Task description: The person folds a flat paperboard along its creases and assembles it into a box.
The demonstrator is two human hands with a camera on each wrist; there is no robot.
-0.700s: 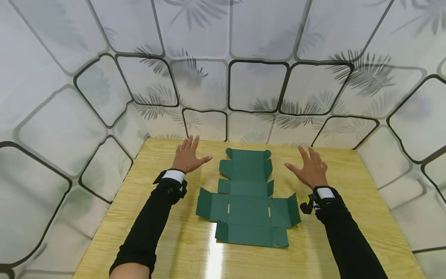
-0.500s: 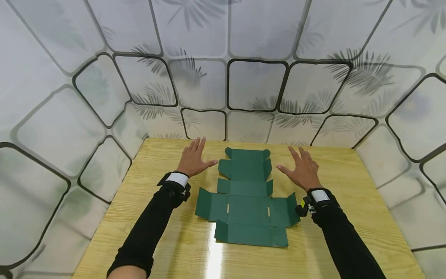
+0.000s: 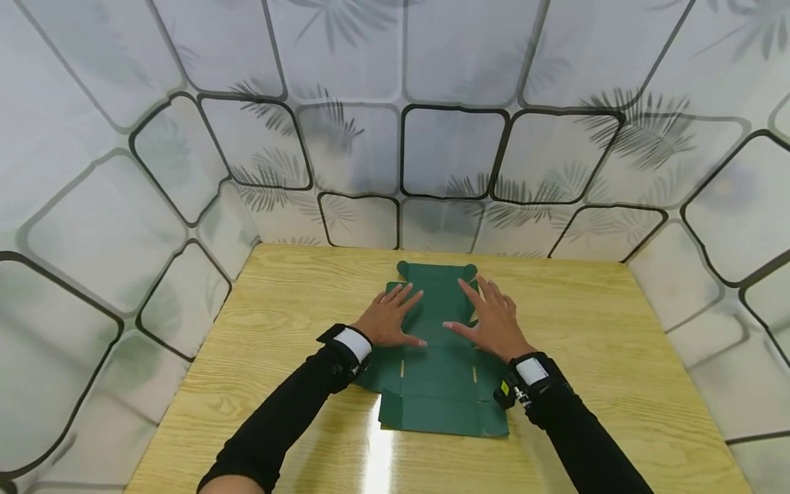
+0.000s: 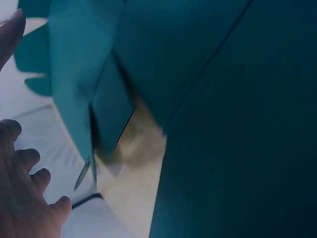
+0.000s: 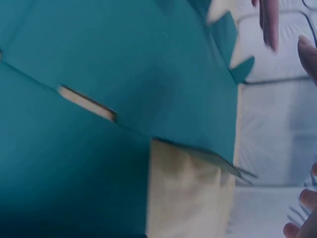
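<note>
A dark green unfolded cardboard box (image 3: pixel 441 412) lies on the wooden table, its side flaps raised a little and two narrow slots cut near its middle. Over its left part is my left hand (image 3: pixel 385 319), fingers spread and holding nothing. My right hand (image 3: pixel 490 322) hovers over the right part, thumb and fingers apart, pointing inward. In the left wrist view the left hand (image 4: pixel 22 193) appears at the edge beside the creased cardboard (image 4: pixel 218 148). The right wrist view shows the right hand's fingertips (image 5: pixel 308 198) at the far edge and a slot in the cardboard (image 5: pixel 124 59).
The light wooden table (image 3: pixel 296 295) reaches back to a wall covering (image 3: pixel 453 151) with dark rounded outlines and leaf prints. Similar covering closes in on the left and right. A bright reflection lies on the table below the cardboard.
Both hands have come inward and nearer to the person, from either side of the cardboard to over its middle. The cardboard has stayed in place.
</note>
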